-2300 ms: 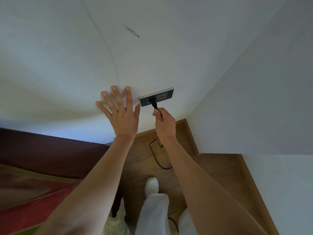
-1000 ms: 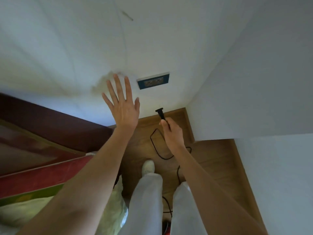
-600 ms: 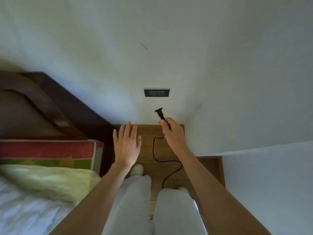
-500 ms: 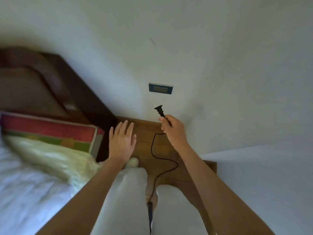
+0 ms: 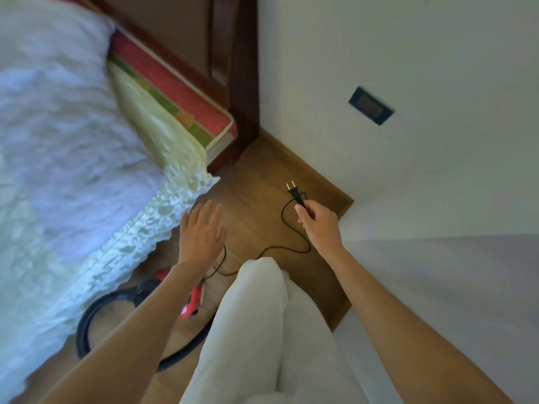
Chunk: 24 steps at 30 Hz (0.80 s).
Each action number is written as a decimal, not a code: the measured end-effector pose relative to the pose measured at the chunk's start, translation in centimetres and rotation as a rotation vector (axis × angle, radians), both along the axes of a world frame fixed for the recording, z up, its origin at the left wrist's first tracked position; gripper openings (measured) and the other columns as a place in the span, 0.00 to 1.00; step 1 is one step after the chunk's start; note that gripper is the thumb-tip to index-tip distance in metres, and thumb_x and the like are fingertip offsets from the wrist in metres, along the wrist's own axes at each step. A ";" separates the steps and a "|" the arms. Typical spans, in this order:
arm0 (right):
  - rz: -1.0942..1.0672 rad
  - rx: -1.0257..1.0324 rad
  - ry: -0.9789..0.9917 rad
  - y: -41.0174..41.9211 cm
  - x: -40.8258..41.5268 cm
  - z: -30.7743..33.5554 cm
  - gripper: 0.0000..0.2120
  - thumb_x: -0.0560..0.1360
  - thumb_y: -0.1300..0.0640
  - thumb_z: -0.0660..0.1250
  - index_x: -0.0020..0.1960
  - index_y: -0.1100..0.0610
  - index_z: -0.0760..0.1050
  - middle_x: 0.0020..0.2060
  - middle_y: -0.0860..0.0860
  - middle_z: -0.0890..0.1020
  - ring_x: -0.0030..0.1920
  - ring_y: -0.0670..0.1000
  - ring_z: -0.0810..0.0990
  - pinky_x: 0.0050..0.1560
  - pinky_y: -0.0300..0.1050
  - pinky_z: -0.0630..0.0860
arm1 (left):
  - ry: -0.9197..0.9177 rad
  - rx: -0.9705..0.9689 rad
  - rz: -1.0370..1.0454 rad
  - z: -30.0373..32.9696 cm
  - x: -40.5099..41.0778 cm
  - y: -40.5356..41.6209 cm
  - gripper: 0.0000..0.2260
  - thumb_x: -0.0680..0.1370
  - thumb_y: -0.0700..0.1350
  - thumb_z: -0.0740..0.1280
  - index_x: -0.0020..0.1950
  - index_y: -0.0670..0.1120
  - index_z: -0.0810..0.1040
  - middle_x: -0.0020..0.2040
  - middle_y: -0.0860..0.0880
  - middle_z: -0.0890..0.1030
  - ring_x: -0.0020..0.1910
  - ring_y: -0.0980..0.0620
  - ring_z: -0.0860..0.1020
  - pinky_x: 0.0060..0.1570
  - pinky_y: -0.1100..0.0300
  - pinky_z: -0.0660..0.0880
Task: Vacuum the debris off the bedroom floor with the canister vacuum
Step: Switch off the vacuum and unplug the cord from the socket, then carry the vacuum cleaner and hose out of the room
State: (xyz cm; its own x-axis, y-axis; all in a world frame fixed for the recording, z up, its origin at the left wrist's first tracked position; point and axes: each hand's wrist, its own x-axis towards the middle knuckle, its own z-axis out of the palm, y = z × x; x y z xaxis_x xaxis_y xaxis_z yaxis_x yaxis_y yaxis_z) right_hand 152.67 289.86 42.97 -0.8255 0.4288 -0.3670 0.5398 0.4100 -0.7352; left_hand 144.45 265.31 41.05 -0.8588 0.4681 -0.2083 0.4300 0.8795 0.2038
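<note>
My right hand (image 5: pixel 318 225) grips the black power plug (image 5: pixel 295 193) just behind its head, two prongs pointing up and away, free of the wall. Its thin black cord (image 5: pixel 287 248) loops over the wooden floor (image 5: pixel 256 182) toward the red canister vacuum (image 5: pixel 194 301), which shows only partly behind my left forearm. The vacuum's black hose (image 5: pixel 87 319) curls in a ring beside the bed. My left hand (image 5: pixel 201 231) hovers flat over the floor with straight fingers and holds nothing. The dark wall socket (image 5: pixel 370 105) sits on the white wall, up and right of the plug.
A bed with white lace-edged bedding (image 5: pixel 73 158) fills the left side, its mattress edge (image 5: pixel 175 91) red and green, against a dark wooden headboard (image 5: pixel 230 53). A white wall (image 5: pixel 437 287) closes in on the right. My legs in white trousers (image 5: pixel 256 330) stand on the narrow floor strip.
The plug has come out of the socket in my right hand. My left hand left the wall and dropped. The view swung left and down, bringing the bed and vacuum into sight.
</note>
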 end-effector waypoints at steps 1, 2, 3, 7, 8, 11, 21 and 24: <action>0.035 0.000 -0.022 -1.1 0.3 -0.6 0.11 0.80 0.50 0.61 0.43 0.54 0.75 0.32 0.48 0.78 0.33 0.45 0.77 0.37 0.38 0.74 | -0.007 -0.007 0.017 -0.2 0.6 -1.3 0.22 0.76 0.44 0.67 0.69 0.42 0.70 0.68 0.40 0.71 0.68 0.39 0.68 0.66 0.39 0.62; 0.066 -0.002 -0.042 -2.1 0.5 -1.1 0.11 0.80 0.50 0.61 0.43 0.54 0.76 0.33 0.48 0.79 0.34 0.46 0.77 0.36 0.37 0.74 | -0.013 -0.019 0.028 -0.4 1.1 -2.6 0.22 0.76 0.44 0.66 0.69 0.42 0.70 0.68 0.41 0.71 0.68 0.39 0.68 0.67 0.41 0.61; 0.094 -0.003 -0.059 -3.2 0.8 -1.5 0.12 0.80 0.50 0.61 0.44 0.55 0.76 0.33 0.49 0.80 0.34 0.46 0.78 0.36 0.37 0.74 | -0.019 -0.035 0.039 -0.6 1.5 -3.9 0.22 0.76 0.45 0.66 0.69 0.43 0.69 0.69 0.41 0.70 0.69 0.40 0.67 0.68 0.41 0.60; 0.188 0.028 -0.104 -7.4 2.0 -3.2 0.13 0.80 0.49 0.60 0.45 0.56 0.77 0.34 0.51 0.80 0.36 0.49 0.79 0.40 0.46 0.77 | -0.055 -0.086 0.060 -1.6 2.8 -9.1 0.21 0.78 0.46 0.62 0.70 0.45 0.67 0.70 0.43 0.68 0.71 0.41 0.64 0.68 0.41 0.58; 0.209 0.038 -0.109 -8.6 2.2 -3.5 0.13 0.80 0.49 0.60 0.45 0.57 0.77 0.34 0.52 0.81 0.36 0.50 0.79 0.41 0.48 0.78 | -0.056 -0.090 0.058 -1.8 3.1 -10.4 0.21 0.78 0.46 0.62 0.70 0.46 0.67 0.70 0.42 0.68 0.71 0.41 0.64 0.68 0.40 0.59; 0.238 0.038 -0.125 -12.8 2.7 -4.5 0.14 0.80 0.48 0.60 0.47 0.57 0.78 0.35 0.53 0.81 0.38 0.51 0.81 0.43 0.54 0.79 | -0.047 -0.070 0.068 -2.6 4.0 -14.2 0.21 0.77 0.45 0.65 0.70 0.45 0.68 0.69 0.42 0.70 0.70 0.40 0.66 0.68 0.38 0.60; -0.002 0.128 -0.246 -30.0 11.6 -8.6 0.14 0.81 0.50 0.60 0.40 0.56 0.73 0.30 0.49 0.76 0.32 0.49 0.76 0.34 0.43 0.72 | -0.025 -0.098 -0.174 -7.2 9.1 -31.7 0.22 0.80 0.50 0.59 0.72 0.45 0.66 0.71 0.42 0.69 0.71 0.41 0.64 0.69 0.40 0.61; -0.102 0.117 -0.303 -33.7 15.4 -10.8 0.12 0.81 0.50 0.59 0.43 0.55 0.75 0.35 0.50 0.79 0.36 0.49 0.79 0.36 0.40 0.75 | -0.025 -0.105 -0.234 -8.9 10.5 -35.8 0.22 0.78 0.50 0.62 0.71 0.44 0.68 0.69 0.42 0.71 0.70 0.41 0.67 0.67 0.39 0.64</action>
State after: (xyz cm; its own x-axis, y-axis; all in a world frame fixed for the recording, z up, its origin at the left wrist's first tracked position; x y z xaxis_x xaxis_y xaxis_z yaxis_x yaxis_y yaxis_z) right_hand 168.09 256.13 32.13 -0.6372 0.5572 -0.5324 0.7690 0.4144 -0.4867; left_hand 154.99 229.52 32.16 -0.7234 0.6283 -0.2862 0.6204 0.7735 0.1298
